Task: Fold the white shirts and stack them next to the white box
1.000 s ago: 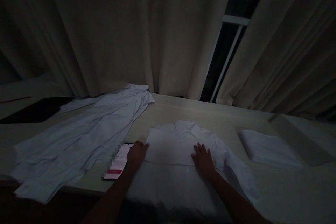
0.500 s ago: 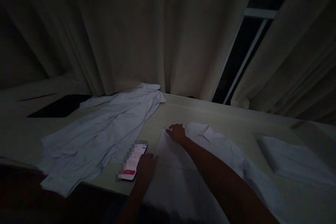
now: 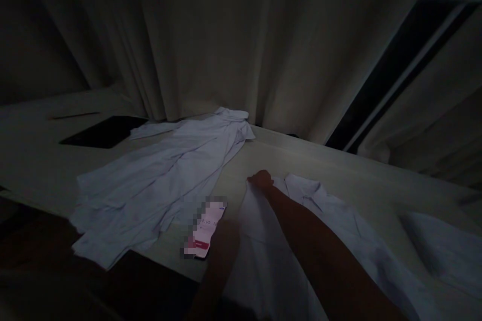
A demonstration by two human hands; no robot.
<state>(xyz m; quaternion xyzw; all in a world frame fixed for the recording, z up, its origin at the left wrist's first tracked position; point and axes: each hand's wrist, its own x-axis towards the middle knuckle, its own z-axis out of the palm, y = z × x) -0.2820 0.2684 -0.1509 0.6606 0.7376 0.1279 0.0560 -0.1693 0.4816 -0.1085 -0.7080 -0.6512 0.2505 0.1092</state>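
Note:
A white collared shirt [image 3: 259, 256] lies on the table in front of me, its collar toward the curtain. My right hand [image 3: 262, 180] is closed on the shirt's upper left edge, beside the collar. Lower down, my left hand [image 3: 227, 241] is at the shirt's left edge, between it and a phone [image 3: 205, 230] with a lit screen. Motion smears the left fingers, so their grip cannot be made out. My right forearm crosses over the shirt and hides part of its front.
A second white shirt [image 3: 161, 170] is spread out on the left, its lower end over the table edge. Behind it lie a dark flat panel [image 3: 103, 132] and a thin stick [image 3: 75, 116]. Folded white cloth [image 3: 444, 248] sits at the right. Curtains [image 3: 211, 35] hang behind the table.
The view has swung to the right-to-left, so things stand differently in the picture. My right fingers have curled tighter on the shirt's edge, and the fabric there looks pulled up slightly.

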